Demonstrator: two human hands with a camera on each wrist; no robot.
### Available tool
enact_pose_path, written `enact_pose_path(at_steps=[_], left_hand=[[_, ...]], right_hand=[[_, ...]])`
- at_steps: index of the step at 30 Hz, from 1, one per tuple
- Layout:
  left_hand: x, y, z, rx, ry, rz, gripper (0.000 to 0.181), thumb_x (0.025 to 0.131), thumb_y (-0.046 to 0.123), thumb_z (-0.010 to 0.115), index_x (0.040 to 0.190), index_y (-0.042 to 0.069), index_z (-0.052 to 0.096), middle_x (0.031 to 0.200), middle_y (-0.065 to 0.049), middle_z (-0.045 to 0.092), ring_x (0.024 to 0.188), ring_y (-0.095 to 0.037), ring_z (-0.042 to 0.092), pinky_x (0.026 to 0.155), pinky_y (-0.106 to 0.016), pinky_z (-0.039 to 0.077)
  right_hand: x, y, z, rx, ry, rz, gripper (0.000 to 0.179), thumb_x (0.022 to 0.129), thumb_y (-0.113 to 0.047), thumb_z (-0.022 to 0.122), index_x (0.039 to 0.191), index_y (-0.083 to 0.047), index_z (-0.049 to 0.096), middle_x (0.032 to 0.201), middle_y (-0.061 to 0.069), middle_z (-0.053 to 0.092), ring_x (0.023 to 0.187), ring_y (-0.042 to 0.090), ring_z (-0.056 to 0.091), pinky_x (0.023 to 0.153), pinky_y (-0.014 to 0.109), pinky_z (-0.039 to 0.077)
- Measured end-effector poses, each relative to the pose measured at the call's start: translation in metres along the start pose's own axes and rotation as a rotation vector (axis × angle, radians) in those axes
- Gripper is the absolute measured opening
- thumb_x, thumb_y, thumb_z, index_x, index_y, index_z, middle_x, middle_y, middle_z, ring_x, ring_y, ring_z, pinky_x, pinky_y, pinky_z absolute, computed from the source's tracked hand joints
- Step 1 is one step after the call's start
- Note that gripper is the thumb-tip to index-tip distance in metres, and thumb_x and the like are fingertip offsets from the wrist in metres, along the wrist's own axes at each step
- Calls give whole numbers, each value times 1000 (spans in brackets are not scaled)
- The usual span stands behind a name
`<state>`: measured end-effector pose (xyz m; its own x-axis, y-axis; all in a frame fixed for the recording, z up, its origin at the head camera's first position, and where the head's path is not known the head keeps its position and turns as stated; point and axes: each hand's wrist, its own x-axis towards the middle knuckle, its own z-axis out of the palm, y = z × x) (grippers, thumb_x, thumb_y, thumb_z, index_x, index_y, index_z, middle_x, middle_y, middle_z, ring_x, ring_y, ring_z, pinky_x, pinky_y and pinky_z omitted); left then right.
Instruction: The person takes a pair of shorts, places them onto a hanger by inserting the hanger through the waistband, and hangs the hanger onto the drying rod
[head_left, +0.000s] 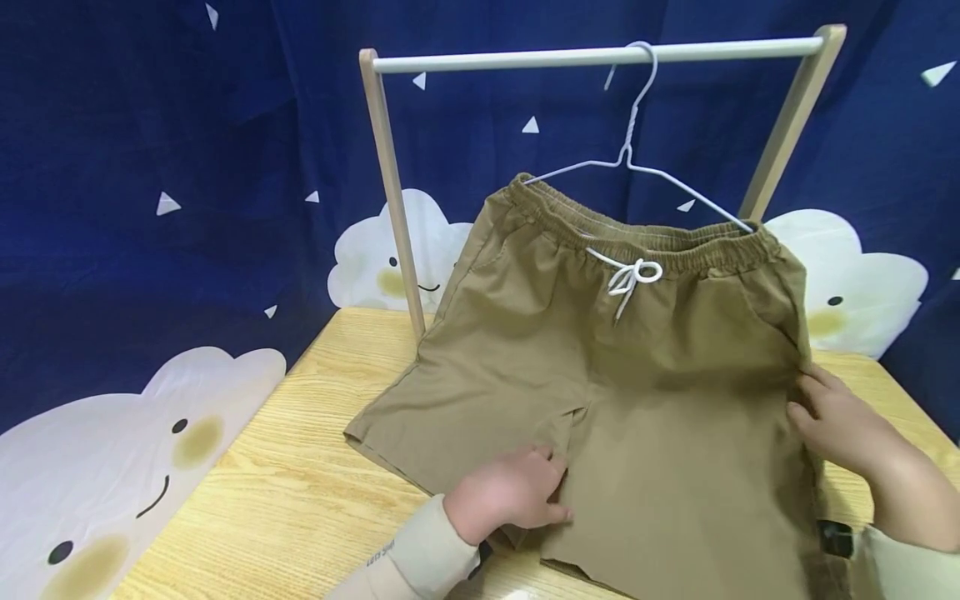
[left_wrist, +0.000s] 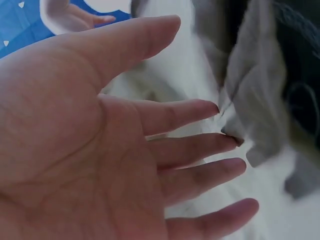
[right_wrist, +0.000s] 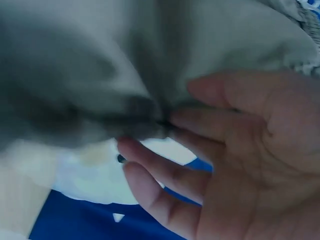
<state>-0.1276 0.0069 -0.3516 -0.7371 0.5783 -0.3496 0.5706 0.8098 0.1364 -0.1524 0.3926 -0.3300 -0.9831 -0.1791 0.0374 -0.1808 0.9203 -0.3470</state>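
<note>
Khaki-brown shorts [head_left: 675,392] hang by their elastic waistband from a white wire hanger [head_left: 592,164], with a white drawstring [head_left: 636,272] tied in a bow at the front. The left hand [head_left: 513,493] is at the inner leg opening, its fingertips close to the fabric. In the left wrist view, the left hand's palm faces the camera and its fingers are spread. At the other side of the shorts, the right hand [head_left: 843,421] touches the outer side seam. Its extended fingers reach along that edge in the right wrist view, the thumb lying over the cloth.
The hanger hooks over the white bar [head_left: 510,60] of a rack with wooden uprights [head_left: 393,192]. Below is a wood-grain table [head_left: 300,467]. Behind it hangs a dark blue backdrop [head_left: 150,100] with white triangles and smiling clouds [head_left: 142,442].
</note>
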Motion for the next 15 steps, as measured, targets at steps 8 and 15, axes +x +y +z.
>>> enact_pose_path(at_steps=[8,15], left_hand=[[-1,-16,1,-18,-11,-47,61,95,47,68,144,13,56,139,-8,58,127,-19,57,101,-31,49],[3,-34,3,-53,-6,-66,59,95,44,68,145,16,56,150,-9,50,135,-20,51,105,-31,46]], right_hand=[[-3,0,11,62,69,68,66,104,-9,40,140,34,5,151,49,-12,140,66,-4,112,73,8],[0,-11,21,65,31,45,65,104,-11,46,139,34,14,152,49,-3,136,69,10,107,75,18]])
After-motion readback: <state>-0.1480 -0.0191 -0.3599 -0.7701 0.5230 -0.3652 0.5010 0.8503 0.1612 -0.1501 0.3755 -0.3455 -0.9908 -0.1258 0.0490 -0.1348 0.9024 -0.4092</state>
